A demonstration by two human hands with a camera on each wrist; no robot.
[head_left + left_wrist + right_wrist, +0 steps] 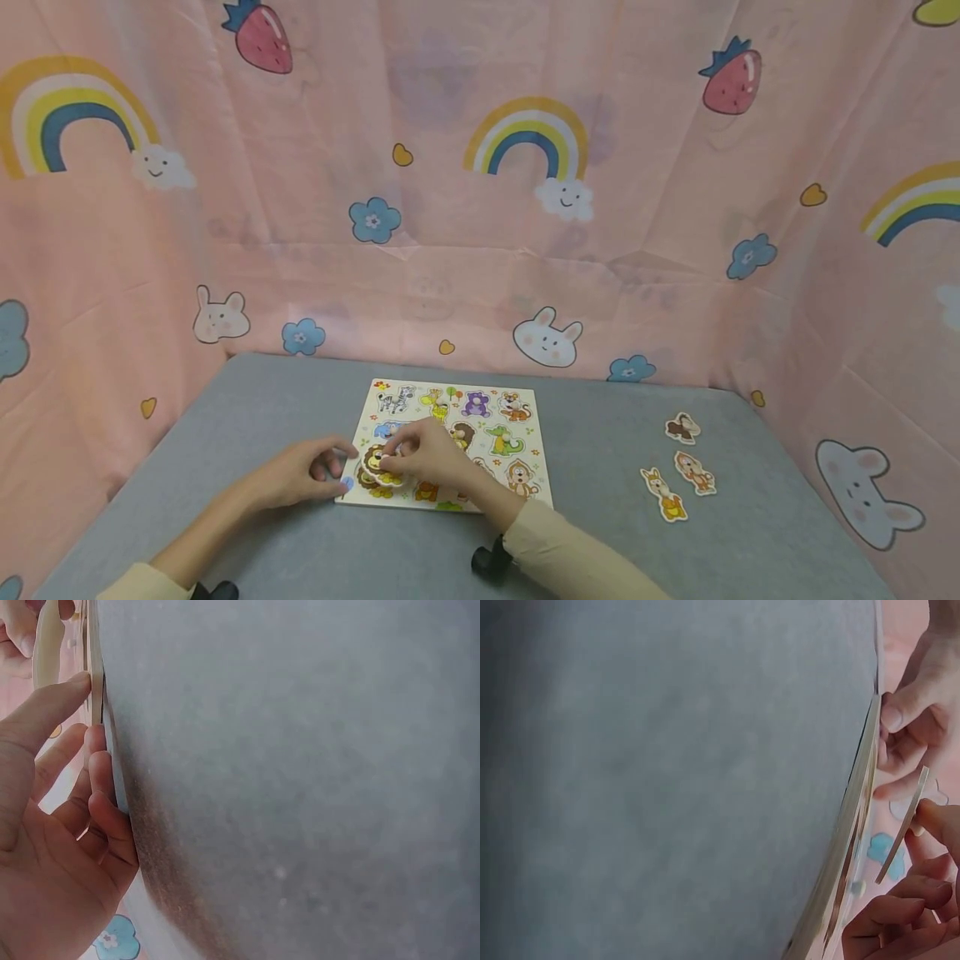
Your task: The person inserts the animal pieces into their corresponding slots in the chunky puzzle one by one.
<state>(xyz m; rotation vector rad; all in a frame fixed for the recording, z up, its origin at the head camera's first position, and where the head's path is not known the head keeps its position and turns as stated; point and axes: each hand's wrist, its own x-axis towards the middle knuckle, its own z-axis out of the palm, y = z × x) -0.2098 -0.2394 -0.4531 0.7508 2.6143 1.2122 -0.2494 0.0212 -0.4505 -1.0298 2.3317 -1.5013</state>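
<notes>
The right hand (431, 457) pinches the lion puzzle piece (375, 461) between thumb and fingers, at the piece's right side. The piece is raised over the lower left of the puzzle board (531, 425), overlapping a printed lion that shows around its left and lower edges. The right wrist view gives the piece edge-on, tilted and apart from the board; its printed face cannot be read there.

The left hand (303, 473) grasps no piece: its thumb touches the board's left edge, with the other fingers loosely bent.

The right hand and wrist cover several figures in the board's middle and bottom rows, and a green figure at the bottom is only partly visible. In the left wrist view, the right hand is cut off by the frame.

On the grey tabletop (360, 550), well apart at right, lie three loose animal pieces (664, 495); the farthest one's animal is hard to make out.
</notes>
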